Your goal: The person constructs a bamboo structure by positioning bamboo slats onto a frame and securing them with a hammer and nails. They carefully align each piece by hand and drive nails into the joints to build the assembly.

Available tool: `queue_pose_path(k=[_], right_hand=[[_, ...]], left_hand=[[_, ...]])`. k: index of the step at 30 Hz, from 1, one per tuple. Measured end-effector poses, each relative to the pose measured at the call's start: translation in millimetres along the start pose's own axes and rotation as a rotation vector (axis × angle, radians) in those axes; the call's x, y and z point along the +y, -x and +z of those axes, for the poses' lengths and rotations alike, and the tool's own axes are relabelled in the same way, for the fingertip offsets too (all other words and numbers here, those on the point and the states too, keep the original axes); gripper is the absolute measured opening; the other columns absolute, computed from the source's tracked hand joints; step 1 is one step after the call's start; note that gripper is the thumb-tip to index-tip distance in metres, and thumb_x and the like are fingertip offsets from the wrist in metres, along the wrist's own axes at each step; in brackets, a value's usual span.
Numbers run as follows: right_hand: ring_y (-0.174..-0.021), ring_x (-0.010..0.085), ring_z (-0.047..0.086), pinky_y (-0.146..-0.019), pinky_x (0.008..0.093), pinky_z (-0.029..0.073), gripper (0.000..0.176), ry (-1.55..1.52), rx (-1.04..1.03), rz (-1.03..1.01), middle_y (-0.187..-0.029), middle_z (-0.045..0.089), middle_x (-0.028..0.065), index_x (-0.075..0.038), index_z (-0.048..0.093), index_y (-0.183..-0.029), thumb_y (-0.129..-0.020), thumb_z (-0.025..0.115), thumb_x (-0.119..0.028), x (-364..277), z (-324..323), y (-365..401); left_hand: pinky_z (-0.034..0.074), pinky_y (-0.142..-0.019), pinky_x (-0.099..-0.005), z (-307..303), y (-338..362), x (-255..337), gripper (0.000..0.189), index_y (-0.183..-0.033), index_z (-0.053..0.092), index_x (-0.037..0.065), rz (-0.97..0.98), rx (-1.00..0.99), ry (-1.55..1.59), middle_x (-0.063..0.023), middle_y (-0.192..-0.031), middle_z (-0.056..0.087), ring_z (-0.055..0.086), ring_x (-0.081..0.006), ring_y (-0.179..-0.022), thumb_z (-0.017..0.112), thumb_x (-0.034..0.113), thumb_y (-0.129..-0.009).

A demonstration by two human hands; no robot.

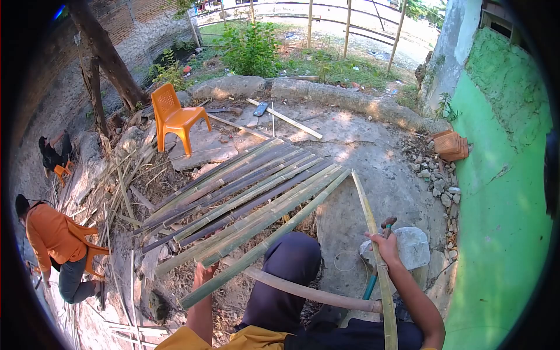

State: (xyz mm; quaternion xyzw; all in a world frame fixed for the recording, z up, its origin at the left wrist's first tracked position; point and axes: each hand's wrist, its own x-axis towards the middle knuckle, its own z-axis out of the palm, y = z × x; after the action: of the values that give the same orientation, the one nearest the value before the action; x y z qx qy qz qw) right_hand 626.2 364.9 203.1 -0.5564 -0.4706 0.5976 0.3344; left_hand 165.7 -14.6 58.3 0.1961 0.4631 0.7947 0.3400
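My right hand [386,248] is closed around a long, narrow bamboo strip [383,286] that runs from beside my leg up to the slats. A hammer [370,286] with a teal handle passes through the same grip, its dark head just above my fingers. Partly hidden among the bamboo, my left hand [204,272] is closed at the lower end of the nearest bamboo slat [262,248]. Beyond it, several split bamboo slats [233,201] lie side by side in a slanting row. A curved wooden pole [309,287] crosses over beside my knee.
A pale stone block [411,248] sits beside my right hand. An orange chair [178,119] stands behind the slats, with a phone [261,109] on the ground nearby. At left, a person in orange [58,233] bends forward. Roof tiles [449,146] lie by the green wall [496,233].
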Motion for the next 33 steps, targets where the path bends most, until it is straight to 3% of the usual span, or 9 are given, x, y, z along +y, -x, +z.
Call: queue_pose_path(k=[2, 5, 8, 12, 14, 24, 26, 29, 33], right_hand=[[-0.052, 0.0143, 0.060, -0.045, 0.0294, 0.049, 0.027, 0.004, 0.001, 0.003, -0.090, 0.074, 0.0154, -0.003, 0.047, -0.089, -0.086, 0.074, -0.005, -0.2, -0.1, 0.2], [-0.052, 0.0140, 0.060, -0.045, 0.0293, 0.048, 0.025, 0.038, 0.006, 0.010, -0.084, 0.072, 0.0117, -0.003, 0.050, -0.090, -0.086, 0.074, -0.006, -4.6, 1.3, 3.1], [-0.052, 0.0133, 0.060, -0.045, 0.0287, 0.047, 0.020, 0.085, 0.000, 0.014, -0.080, 0.070, 0.0089, 0.002, 0.059, -0.091, -0.085, 0.075, -0.009, -8.2, 0.9, 6.0], [-0.051, 0.0128, 0.059, -0.047, 0.0281, 0.047, 0.020, 0.109, 0.012, -0.008, -0.077, 0.068, 0.0063, 0.006, 0.070, -0.093, -0.084, 0.075, -0.011, -8.5, 2.1, 6.8], [-0.051, 0.0129, 0.059, -0.047, 0.0280, 0.048, 0.020, 0.104, 0.004, -0.001, -0.079, 0.069, 0.0073, 0.006, 0.069, -0.094, -0.084, 0.075, -0.010, -8.2, 1.3, 6.2], [-0.055, 0.0135, 0.061, -0.049, 0.0283, 0.051, 0.022, 0.070, -0.013, 0.021, -0.103, 0.076, 0.0190, 0.002, 0.052, -0.097, -0.085, 0.069, -0.006, -15.6, 4.0, 9.7], [-0.055, 0.0136, 0.061, -0.049, 0.0284, 0.051, 0.022, 0.062, -0.015, 0.023, -0.104, 0.075, 0.0190, 0.001, 0.051, -0.097, -0.086, 0.069, -0.006, -15.9, 4.1, 9.7], [-0.055, 0.0138, 0.062, -0.049, 0.0286, 0.051, 0.023, 0.054, -0.030, 0.029, -0.104, 0.075, 0.0191, 0.000, 0.049, -0.097, -0.086, 0.069, -0.006, -10.8, 1.3, 5.9], [-0.055, 0.0138, 0.062, -0.049, 0.0285, 0.051, 0.023, 0.060, -0.040, 0.032, -0.104, 0.075, 0.0191, 0.001, 0.050, -0.097, -0.087, 0.069, -0.006, -6.3, -0.8, 3.1]], left_hand=[[0.046, -0.108, -0.0449, 10.7, 1.0, 8.0, 0.073, -0.146, 0.047, 0.001, -0.015, 0.068, -0.175, -0.0116, -0.143, 0.056, 0.056, -0.0255, -0.127, 0.052, 0.058, -0.102], [0.046, -0.107, -0.0416, 13.1, 0.0, 13.9, 0.070, -0.144, 0.050, 0.000, -0.043, 0.060, -0.312, -0.0119, -0.138, 0.060, 0.058, -0.0244, -0.123, 0.052, 0.057, -0.102], [0.047, -0.106, -0.0392, -44.3, -8.9, -29.8, 0.067, -0.142, 0.052, 0.000, -0.026, 0.047, -0.303, -0.0116, -0.135, 0.063, 0.060, -0.0232, -0.120, 0.052, 0.055, -0.103], [0.045, -0.108, -0.0408, 0.5, -8.0, -0.1, 0.068, -0.145, 0.049, 0.002, -0.026, -0.005, -0.271, -0.0108, -0.141, 0.059, 0.058, -0.0244, -0.124, 0.051, 0.055, -0.104], [0.042, -0.113, -0.0446, 4.9, -5.5, -1.6, 0.071, -0.148, 0.046, 0.004, 0.072, -0.068, -0.013, -0.0101, -0.147, 0.054, 0.054, -0.0254, -0.130, 0.051, 0.059, -0.103], [0.038, -0.117, -0.0485, -8.6, -6.0, -1.6, 0.075, -0.148, 0.046, 0.005, 0.027, -0.125, -0.054, -0.0098, -0.146, 0.054, 0.052, -0.0259, -0.133, 0.052, 0.063, -0.101], [0.037, -0.117, -0.0509, -30.0, -6.9, -8.4, 0.074, -0.147, 0.047, 0.005, -0.079, -0.042, -0.270, -0.0095, -0.145, 0.055, 0.053, -0.0260, -0.132, 0.052, 0.063, -0.101], [0.039, -0.116, -0.0518, -23.7, -6.1, -14.2, 0.073, -0.146, 0.047, 0.005, 0.036, -0.109, -0.041, -0.0092, -0.144, 0.056, 0.053, -0.0255, -0.132, 0.051, 0.063, -0.101], [0.040, -0.115, -0.0510, -39.5, -10.2, -21.7, 0.075, -0.147, 0.046, 0.004, 0.024, -0.123, -0.037, -0.0100, -0.145, 0.055, 0.053, -0.0258, -0.132, 0.051, 0.063, -0.101]])
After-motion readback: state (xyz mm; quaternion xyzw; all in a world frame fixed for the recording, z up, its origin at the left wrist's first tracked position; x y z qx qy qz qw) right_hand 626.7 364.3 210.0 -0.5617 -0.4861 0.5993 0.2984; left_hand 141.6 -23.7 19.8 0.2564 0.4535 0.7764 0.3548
